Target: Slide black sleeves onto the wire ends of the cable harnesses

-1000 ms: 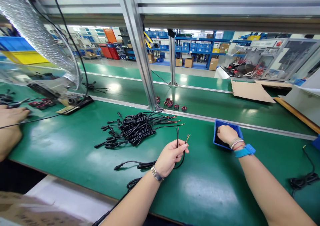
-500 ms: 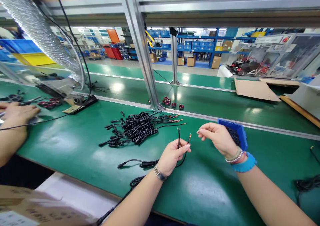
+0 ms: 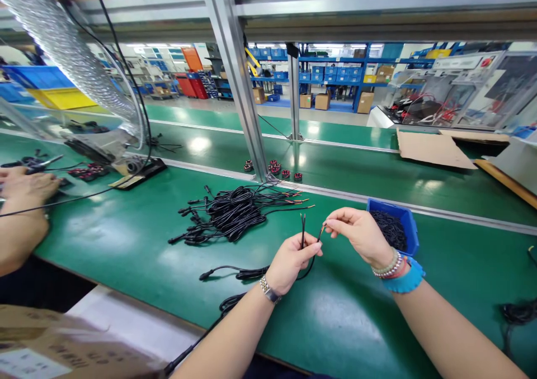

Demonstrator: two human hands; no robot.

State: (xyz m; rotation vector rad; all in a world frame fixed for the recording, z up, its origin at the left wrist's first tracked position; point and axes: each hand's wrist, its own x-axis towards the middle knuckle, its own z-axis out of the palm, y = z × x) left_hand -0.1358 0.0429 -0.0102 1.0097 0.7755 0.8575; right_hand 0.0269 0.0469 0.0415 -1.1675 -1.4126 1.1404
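Observation:
My left hand [image 3: 290,263] is closed on two black cables [image 3: 302,231], pinched between thumb and fingers above the green bench. One end stands upright; the other leans right, showing thin coloured wires at its tip. There, my right hand [image 3: 361,235] pinches the exposed wire end [image 3: 323,230]. Behind my left hand lies a coiled cable with a connector [image 3: 207,275]. Farther back is a pile of black cables [image 3: 237,214], their stripped ends pointing right. Beside my right hand sits a blue bin [image 3: 413,235] full of small black pieces [image 3: 388,229].
Several small round red-and-black parts [image 3: 274,167] lie near the aluminium post [image 3: 239,83]. At far left, another person's hand [image 3: 29,186] works beside a silver duct [image 3: 84,49]. Cardboard [image 3: 434,148] rests at the back right, and more black cable [image 3: 520,312] at the right edge.
My right hand has moved left and closed its fingertips on the wire end held by my left hand. The blue bin's contents show more now.

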